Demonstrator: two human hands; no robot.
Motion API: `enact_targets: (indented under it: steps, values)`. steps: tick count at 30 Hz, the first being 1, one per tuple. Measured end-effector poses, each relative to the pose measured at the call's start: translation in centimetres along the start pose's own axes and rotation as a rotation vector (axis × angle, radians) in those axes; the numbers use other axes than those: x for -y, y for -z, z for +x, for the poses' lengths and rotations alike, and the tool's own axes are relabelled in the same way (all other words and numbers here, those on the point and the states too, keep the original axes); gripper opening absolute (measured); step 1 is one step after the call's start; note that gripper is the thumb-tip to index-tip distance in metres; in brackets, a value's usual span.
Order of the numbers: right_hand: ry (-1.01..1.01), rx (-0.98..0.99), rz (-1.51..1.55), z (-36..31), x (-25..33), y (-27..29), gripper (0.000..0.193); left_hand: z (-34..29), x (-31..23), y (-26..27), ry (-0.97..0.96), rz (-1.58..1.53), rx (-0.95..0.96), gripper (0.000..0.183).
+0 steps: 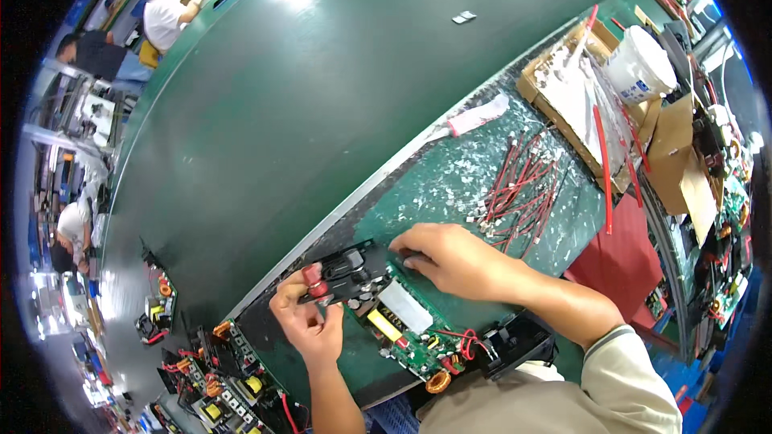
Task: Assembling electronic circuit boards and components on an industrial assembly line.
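A green circuit board (414, 329) lies at the near edge of the bench, carrying a pale flat block, a yellow-wrapped part and a copper-wound ring coil. At its far end stands a black end panel (354, 270) with a red terminal knob (314, 276). My left hand (310, 321) is closed around the panel's left end, fingers and thumb by the red knob. Beside the panel's other end, my right hand (442, 259) has its fingers curled and pressed together; whatever is under the fingertips is hidden. Red wires run from the board to another black panel (515, 344) near my body.
Red and black wires (523, 193) lie in a loose pile beyond my right hand. Past them are a white-and-pink tube (478, 115), a cardboard box (555, 100) and a white bucket (641, 64). More circuit boards (233, 378) sit at left. Other people (165, 12) work across the green belt.
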State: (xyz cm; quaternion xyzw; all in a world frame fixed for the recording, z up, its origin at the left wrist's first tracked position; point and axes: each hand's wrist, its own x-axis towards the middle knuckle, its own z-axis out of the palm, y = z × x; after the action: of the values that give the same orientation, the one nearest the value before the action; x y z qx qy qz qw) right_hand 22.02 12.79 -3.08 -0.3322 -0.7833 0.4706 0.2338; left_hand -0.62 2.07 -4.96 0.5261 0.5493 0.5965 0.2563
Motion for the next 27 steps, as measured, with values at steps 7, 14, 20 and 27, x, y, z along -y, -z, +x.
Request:
enact_targets:
  steps: [7, 14, 20, 27]
  values:
    - [-0.043, -0.542, -0.529, 1.0, 1.0, 9.1, 0.023, -0.4, 0.3, 1.6, 0.165, 0.064, -0.018, 0.07]
    - [-0.2, -0.484, -1.049, 3.3, -6.7, 11.1, 0.034, 1.5, -2.1, 0.9, -0.027, 0.327, -0.03, 0.064]
    - [0.144, -0.469, -1.012, 2.8, -3.3, 9.8, 0.024, 5.7, -9.9, -2.3, -0.239, 0.769, 0.231, 0.05]
    - [0.523, -0.43, -0.885, -2.7, 3.8, 6.2, 0.036, 8.3, -11.5, -7.5, -0.185, 1.053, 0.55, 0.037]
